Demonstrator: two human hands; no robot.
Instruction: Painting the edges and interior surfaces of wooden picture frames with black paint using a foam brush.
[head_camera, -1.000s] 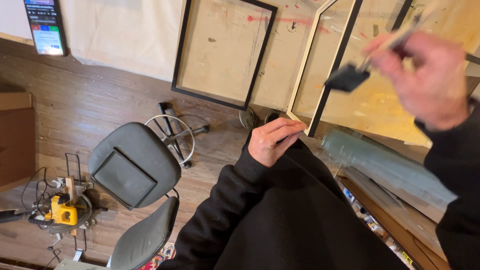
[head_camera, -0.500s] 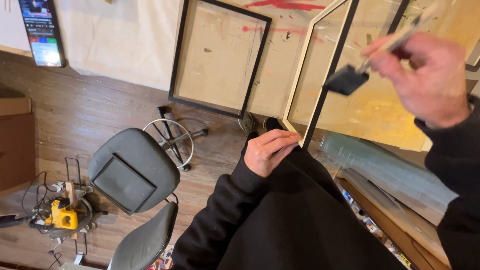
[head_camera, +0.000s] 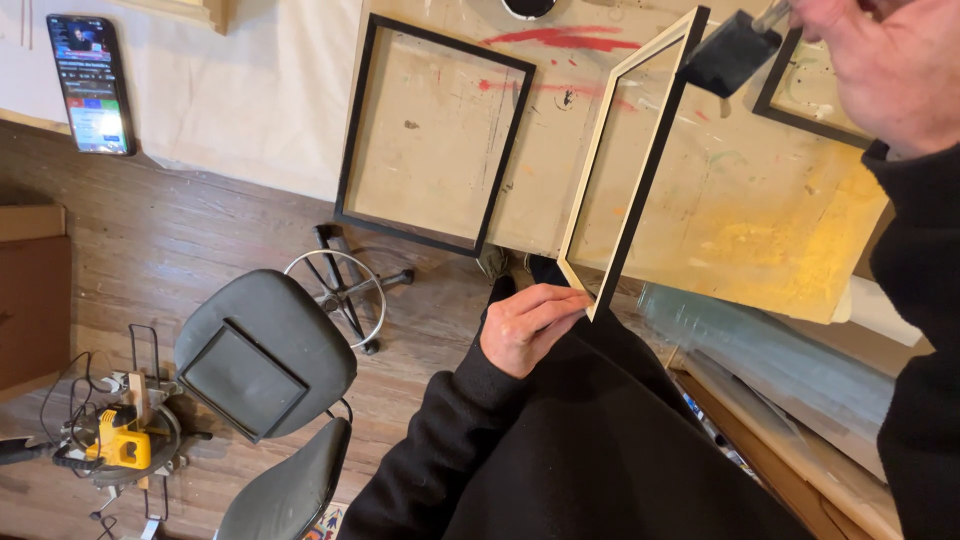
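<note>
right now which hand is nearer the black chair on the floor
Left. The left hand grips the bottom corner of the tilted frame, just right of the black chair. The right hand is up at the top right holding a foam brush, much farther off.

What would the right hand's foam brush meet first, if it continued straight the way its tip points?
Probably the black outer edge of the tilted frame: the foam brush in the right hand points down-left at its top corner. Depth is unclear.
</note>
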